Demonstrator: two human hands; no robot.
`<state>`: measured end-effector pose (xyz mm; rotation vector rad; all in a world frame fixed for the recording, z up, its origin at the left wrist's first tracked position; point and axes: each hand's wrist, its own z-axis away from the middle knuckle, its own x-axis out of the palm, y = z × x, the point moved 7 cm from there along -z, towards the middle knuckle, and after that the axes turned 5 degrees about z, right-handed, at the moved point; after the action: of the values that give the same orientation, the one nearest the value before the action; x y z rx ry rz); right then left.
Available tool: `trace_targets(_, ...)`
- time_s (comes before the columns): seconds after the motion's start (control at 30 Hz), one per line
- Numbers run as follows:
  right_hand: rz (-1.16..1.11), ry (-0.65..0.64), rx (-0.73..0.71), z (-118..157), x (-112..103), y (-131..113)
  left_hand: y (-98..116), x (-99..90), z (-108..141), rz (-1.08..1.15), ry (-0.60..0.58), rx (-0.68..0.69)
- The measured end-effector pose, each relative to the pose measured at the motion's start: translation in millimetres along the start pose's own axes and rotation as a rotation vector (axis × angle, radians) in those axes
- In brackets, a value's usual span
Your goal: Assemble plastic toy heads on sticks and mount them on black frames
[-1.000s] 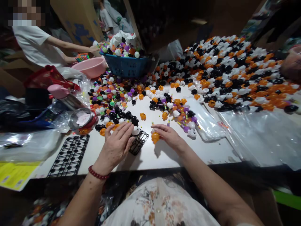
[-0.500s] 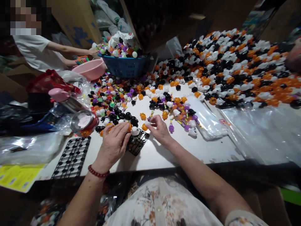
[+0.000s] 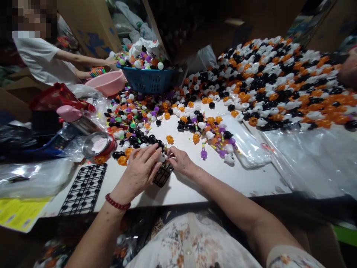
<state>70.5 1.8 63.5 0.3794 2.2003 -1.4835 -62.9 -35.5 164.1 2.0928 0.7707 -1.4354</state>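
My left hand (image 3: 142, 169), with a dark red bead bracelet (image 3: 117, 203) at the wrist, is closed over a black plastic grid (image 3: 164, 175) fitted with small figure heads. Its fingers cover much of the grid's far side. A white ghost head (image 3: 161, 158) shows beside the fingertips. My right hand (image 3: 180, 160) is pinched at the grid's right edge; whatever lies between its fingertips is hidden. Just beyond the hands, an orange pumpkin head (image 3: 170, 139) lies on the white table (image 3: 212, 182). Black heads (image 3: 136, 139) are heaped past my left fingers.
Another black grid (image 3: 83, 190) lies at left, near a metal tin (image 3: 96, 143) and a pink-lidded flask (image 3: 83, 121). Mixed heads (image 3: 267, 82) pile up at back right. Plastic bags (image 3: 309, 156) cover the right side. A co-worker's arms (image 3: 83, 59) reach a blue basket (image 3: 150, 80).
My right hand has moved left, from beside the grid to its edge, carrying a small white piece that is now out of sight. My left hand has stayed over the grid, shifting slightly.
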Motion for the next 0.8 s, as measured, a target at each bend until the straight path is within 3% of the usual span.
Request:
trace_targets(0.17,0.077,0.004,-0.125,-5,11,-8,2,12.3,-13,-0.036,-0.113,0.069)
trace_targets(0.3,0.176,-0.080,-0.224,-8,22,-14,-5,23.5,-13,-0.049,-0.099,0.058)
trace_targets(0.37,0.211,-0.078,-0.269,-7,13,-17,-8,27.1,-11,-0.058,-0.078,0.057)
trace_targets(0.47,0.292,0.032,-0.206,-6,-29,-7,-10,27.5,-10,-0.071,-0.061,0.057)
trace_targets(0.57,0.545,0.230,0.073,3,-98,28,-9,25.2,-9,-0.067,-0.068,0.051)
trace_targets(0.63,0.763,0.290,0.279,15,-138,55,-9,24.1,-9,-0.054,-0.066,0.051)
trace_targets(0.7,0.902,0.276,0.405,26,-161,75,-9,23.6,-10,-0.035,-0.049,0.050)
trace_targets(0.8,0.965,0.230,0.436,37,-168,86,-11,24.6,-9,-0.007,-0.033,0.035)
